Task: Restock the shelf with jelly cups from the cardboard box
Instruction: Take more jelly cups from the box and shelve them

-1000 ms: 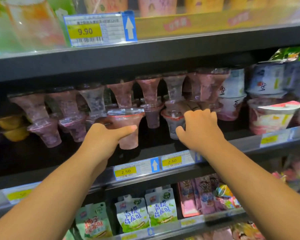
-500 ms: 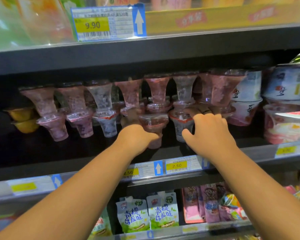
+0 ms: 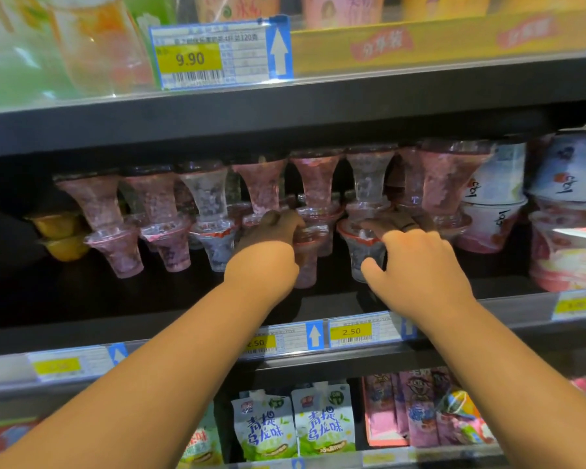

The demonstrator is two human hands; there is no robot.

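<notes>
On the dark middle shelf [image 3: 183,299] stands a row of clear flared jelly cups [image 3: 170,242], pink and purple, with a second layer turned upside down on top. My left hand [image 3: 264,252] reaches deep into the row and grips a pink jelly cup [image 3: 307,265] from its left side. My right hand [image 3: 416,262] rests on a clear jelly cup with a red-rimmed lid [image 3: 362,252], thumb against its side and fingers stretched over the lid. The cardboard box is out of view.
White tubs [image 3: 494,204] and a pink-lidded tub [image 3: 569,258] fill the shelf's right end; yellow cups [image 3: 58,235] sit at the far left. Price tags [image 3: 352,333] line the shelf edge. The shelf overhead hangs low above the cups. Pouches [image 3: 322,424] stand on the shelf below.
My left hand has carried the pink cup from the shelf's front back and to the right, into the row. My right hand has stayed on the red-rimmed cup.
</notes>
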